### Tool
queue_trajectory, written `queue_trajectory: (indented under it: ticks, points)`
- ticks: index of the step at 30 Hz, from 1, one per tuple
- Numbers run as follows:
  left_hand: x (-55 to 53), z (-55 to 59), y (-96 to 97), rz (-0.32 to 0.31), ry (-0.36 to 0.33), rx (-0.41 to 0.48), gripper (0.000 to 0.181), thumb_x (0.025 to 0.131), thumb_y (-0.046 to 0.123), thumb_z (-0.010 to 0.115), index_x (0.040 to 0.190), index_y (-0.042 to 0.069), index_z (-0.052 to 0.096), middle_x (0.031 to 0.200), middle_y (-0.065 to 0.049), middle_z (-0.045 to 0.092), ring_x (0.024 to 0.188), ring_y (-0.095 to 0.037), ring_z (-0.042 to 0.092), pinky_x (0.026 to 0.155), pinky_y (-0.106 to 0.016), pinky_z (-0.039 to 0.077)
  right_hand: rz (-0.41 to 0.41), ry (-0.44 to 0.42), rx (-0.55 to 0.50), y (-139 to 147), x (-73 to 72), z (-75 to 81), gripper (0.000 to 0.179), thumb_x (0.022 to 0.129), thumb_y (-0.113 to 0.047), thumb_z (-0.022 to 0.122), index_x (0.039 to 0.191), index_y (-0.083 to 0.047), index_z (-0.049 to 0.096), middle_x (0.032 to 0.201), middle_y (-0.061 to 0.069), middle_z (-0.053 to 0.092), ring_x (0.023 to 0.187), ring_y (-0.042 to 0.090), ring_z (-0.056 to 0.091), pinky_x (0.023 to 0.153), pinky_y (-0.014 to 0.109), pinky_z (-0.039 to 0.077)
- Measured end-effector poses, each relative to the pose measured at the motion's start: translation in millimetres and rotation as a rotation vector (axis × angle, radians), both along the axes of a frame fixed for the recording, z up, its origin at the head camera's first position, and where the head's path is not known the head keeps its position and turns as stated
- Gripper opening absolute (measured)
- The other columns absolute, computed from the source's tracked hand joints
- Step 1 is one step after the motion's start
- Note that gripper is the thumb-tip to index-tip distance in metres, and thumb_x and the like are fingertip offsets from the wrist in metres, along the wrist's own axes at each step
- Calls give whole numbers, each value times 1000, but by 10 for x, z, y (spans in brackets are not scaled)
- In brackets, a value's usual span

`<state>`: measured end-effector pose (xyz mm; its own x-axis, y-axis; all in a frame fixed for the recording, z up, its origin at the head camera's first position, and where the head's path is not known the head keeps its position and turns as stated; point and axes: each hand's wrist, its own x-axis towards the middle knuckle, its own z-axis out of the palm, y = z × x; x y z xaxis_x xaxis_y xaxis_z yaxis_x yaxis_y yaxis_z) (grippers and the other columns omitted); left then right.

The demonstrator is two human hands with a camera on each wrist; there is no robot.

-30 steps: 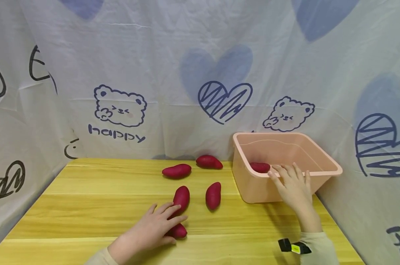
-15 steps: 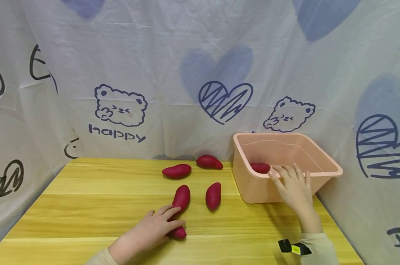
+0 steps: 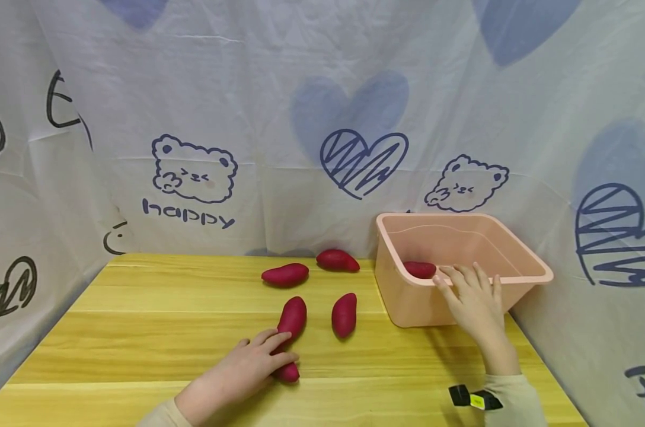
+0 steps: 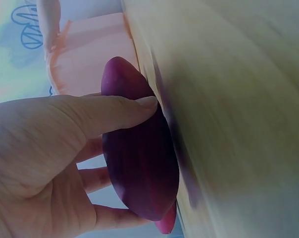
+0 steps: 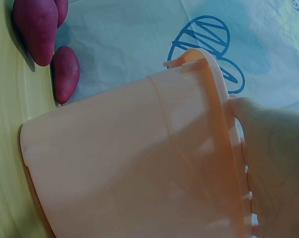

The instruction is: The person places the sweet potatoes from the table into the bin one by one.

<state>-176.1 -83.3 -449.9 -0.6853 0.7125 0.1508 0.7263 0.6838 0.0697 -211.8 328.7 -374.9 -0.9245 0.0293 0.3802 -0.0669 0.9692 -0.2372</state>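
The left hand (image 3: 248, 367) pinches beneath itself one red sweet potato (image 4: 142, 158), probably firm, light and smooth, best taken at its thick middle; the right hand (image 3: 474, 305) rests spread on the pink bin (image 3: 526, 279) rim.

The head camera looks forward and down from the person's side of the pink bin (image 3: 415, 305), far enough back to frame it whole with the counter (image 3: 141, 332). Left of the bin, the left wrist camera sits low and sideways, close to a red tuber (image 4: 142, 163), facing binward. The right wrist's, also sideways, closely faces the bin's near wall. All three share the bin.
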Motion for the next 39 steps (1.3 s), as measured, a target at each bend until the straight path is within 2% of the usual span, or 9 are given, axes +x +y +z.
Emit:
queue_trajectory:
  ticks: [11,17,23,33,39]
  points:
    - [-18,50,15,-13,61,-3,49,77,18,68,122,32,53,135,-5,44,121,-30,42,72,-54,46,-9,-8,-2,1,-4,-4,58,91,-56,27,129,-16,45,137,16,37,133,42,13,103,62,-11]
    - [-33,112,27,-13,63,-7,49,79,18,67,123,32,52,136,-5,43,122,-30,42,73,-54,46,-4,4,-4,2,-22,-4,57,91,-56,28,129,-17,45,136,15,38,133,42,14,103,61,-11]
    - [-87,161,34,-8,73,-16,48,81,13,64,124,30,52,135,-5,44,122,-30,42,73,-53,46,2,6,-8,5,-27,5,58,91,-56,27,129,-16,45,135,16,38,133,42,14,103,61,-12]
    - [-175,224,31,-14,121,-11,44,80,20,66,122,28,54,134,-6,45,121,-30,43,71,-53,47,1,2,-9,3,-20,2,57,91,-56,27,129,-18,46,136,15,39,133,42,13,103,62,-11]
    - [-221,320,74,-8,154,-17,37,87,17,57,121,29,53,134,-5,46,122,-29,42,74,-53,46,4,0,-9,13,-5,-11,57,91,-55,27,129,-17,45,135,15,39,133,42,14,102,62,-10]
